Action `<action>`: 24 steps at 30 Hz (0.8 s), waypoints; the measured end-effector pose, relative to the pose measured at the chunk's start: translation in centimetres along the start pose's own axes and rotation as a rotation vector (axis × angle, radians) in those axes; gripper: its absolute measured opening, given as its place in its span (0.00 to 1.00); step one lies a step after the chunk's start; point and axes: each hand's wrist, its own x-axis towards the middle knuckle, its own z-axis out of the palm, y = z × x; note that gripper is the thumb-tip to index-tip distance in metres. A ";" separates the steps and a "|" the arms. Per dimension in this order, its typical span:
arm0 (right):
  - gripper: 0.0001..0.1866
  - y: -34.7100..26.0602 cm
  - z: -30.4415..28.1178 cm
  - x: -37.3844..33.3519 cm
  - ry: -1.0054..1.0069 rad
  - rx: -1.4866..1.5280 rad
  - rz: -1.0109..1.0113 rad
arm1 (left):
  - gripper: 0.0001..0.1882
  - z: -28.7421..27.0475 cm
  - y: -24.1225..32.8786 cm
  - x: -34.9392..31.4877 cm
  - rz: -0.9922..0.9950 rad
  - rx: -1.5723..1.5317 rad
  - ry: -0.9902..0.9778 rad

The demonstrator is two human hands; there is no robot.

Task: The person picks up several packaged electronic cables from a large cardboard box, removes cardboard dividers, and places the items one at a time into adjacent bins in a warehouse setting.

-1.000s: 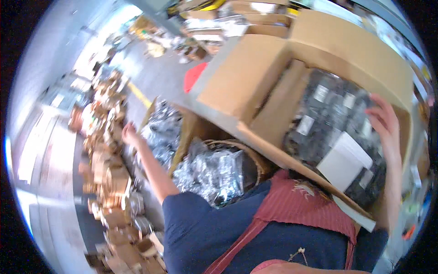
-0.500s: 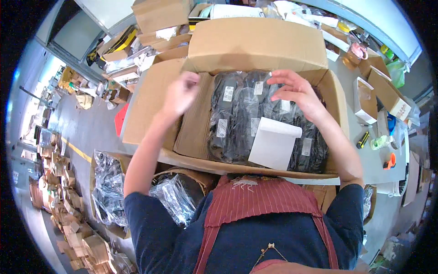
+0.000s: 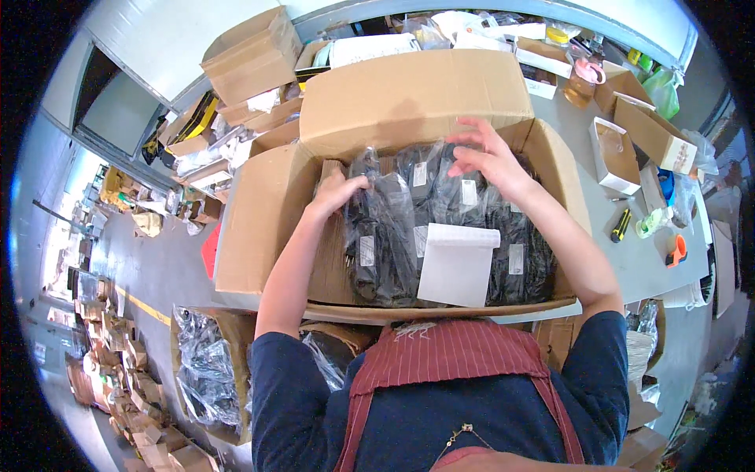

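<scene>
**Over an Open Carton [image 3: 568,212] of Bagged Black Packs [image 3: 429,197]**

Beyond the left hand [image 3: 336,191] and right hand [image 3: 487,160], the carton's raised far flap [image 3: 417,90]; out past the left hand, the side flap [image 3: 255,228], folded outward. Well to the right of the right hand, on the surface [image 3: 641,267], a shallow white box [image 3: 618,187], a pink-topped bottle [image 3: 580,90], a yellow-and-black cutter [image 3: 621,226] and a small orange thing [image 3: 675,252]. Nearer the body than the left hand, outside the carton, an open box [image 3: 238,346] of plastic-wrapped goods [image 3: 204,366]. In the way, nearer than the right hand, a white sheet [image 3: 458,275] lying across the packs.

Inside the carton, beneath and between the hands: the packs, lengthwise away from the body, far ends toward the raised flap. At the left-hand pack's far end, the left hand, thumb by the clear plastic, fingers partly hidden; impossible to tell whether pinching. Over the packs farther right, the right hand, fingers curved and spread, contact unclear.

Counted: one carton, one sheet, one bottle, one cutter, at least five white labels [image 3: 469,193]; packs too overlapped for an exact number.
</scene>
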 end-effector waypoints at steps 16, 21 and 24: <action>0.32 1.5 -0.6 0.4 0.067 -0.154 -0.093 | 0.62 1.3 -1.3 0.6 0.089 0.038 -0.003; 0.32 0.9 -1.5 0.8 0.152 -0.168 -0.070 | 0.27 0.1 -2.5 0.4 0.048 -0.490 -0.201; 0.32 0.5 -1.6 0.9 0.195 -0.110 -0.066 | 0.26 -1.9 -4.1 0.4 0.009 -0.629 -0.082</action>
